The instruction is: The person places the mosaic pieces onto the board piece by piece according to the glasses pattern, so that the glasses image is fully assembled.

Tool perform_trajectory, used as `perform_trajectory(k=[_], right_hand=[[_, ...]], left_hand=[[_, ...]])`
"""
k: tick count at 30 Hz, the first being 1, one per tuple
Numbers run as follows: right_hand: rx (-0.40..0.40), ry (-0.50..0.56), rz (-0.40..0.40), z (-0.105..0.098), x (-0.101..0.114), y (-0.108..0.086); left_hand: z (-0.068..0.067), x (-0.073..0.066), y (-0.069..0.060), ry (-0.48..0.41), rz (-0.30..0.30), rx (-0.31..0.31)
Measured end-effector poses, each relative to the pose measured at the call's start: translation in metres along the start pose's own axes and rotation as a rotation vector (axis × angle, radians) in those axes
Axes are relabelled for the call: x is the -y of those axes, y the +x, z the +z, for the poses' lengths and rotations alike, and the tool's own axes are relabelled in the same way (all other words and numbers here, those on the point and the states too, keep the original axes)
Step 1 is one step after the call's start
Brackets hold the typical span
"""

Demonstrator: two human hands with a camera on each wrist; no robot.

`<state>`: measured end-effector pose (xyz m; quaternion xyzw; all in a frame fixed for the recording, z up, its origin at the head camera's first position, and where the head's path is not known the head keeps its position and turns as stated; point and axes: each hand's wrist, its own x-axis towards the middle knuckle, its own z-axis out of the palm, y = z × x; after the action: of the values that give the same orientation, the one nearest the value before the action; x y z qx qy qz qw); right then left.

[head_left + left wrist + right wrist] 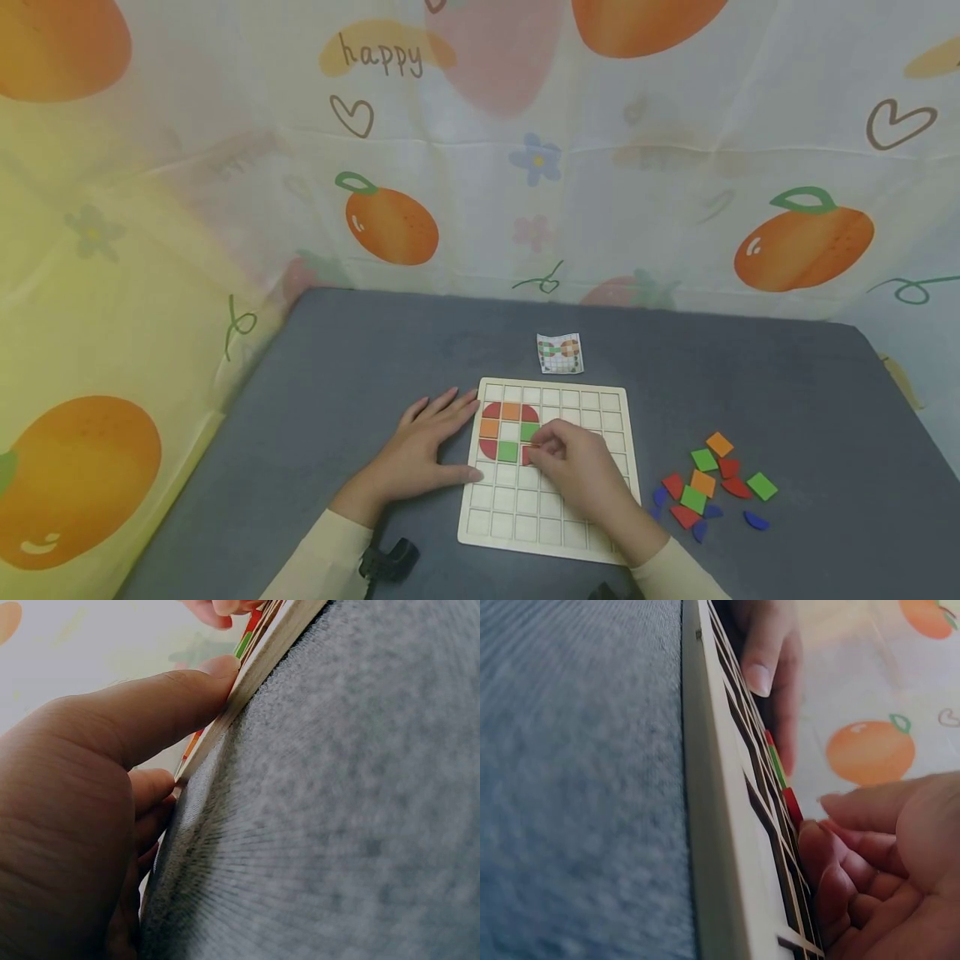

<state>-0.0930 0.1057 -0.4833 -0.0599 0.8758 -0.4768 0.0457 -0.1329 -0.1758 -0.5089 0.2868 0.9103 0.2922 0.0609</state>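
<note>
A pale wooden grid board (551, 553) lies on the grey table. Red quarter-rounds, orange squares (511, 411) and green squares (507, 452) form a ring in its upper left cells, around a bare cell. My left hand (423, 450) rests along the board's left edge, fingers spread and straight, thumb touching the rim, as the left wrist view shows too. My right hand (585, 471) is over the board, its fingertips pinching a red piece (527, 456) at the ring's lower right corner. In the right wrist view this red piece (792, 807) is at the curled fingers' tips.
Loose red, green, orange and blue pieces (703, 482) lie on the table right of the board. A small printed card (560, 354) with a coloured grid pattern lies beyond the board's far edge. A patterned cloth (480, 183) hangs behind the table.
</note>
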Motion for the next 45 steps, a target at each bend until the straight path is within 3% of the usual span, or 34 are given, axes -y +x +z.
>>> perform_trajectory(k=[24,36,45], right_hand=[[0.04,0.167,-0.018,-0.009,-0.004,-0.002],[0.132,0.354,-0.118,-0.033,-0.005,-0.01],[0.123,0.448,-0.202,-0.058,-0.022,-0.015]], left_hand=[[-0.001,-0.004,0.0,-0.001,-0.005,0.012],[-0.001,-0.003,0.0,-0.005,-0.009,0.007],[-0.001,-0.001,0.0,-0.007,-0.006,0.013]])
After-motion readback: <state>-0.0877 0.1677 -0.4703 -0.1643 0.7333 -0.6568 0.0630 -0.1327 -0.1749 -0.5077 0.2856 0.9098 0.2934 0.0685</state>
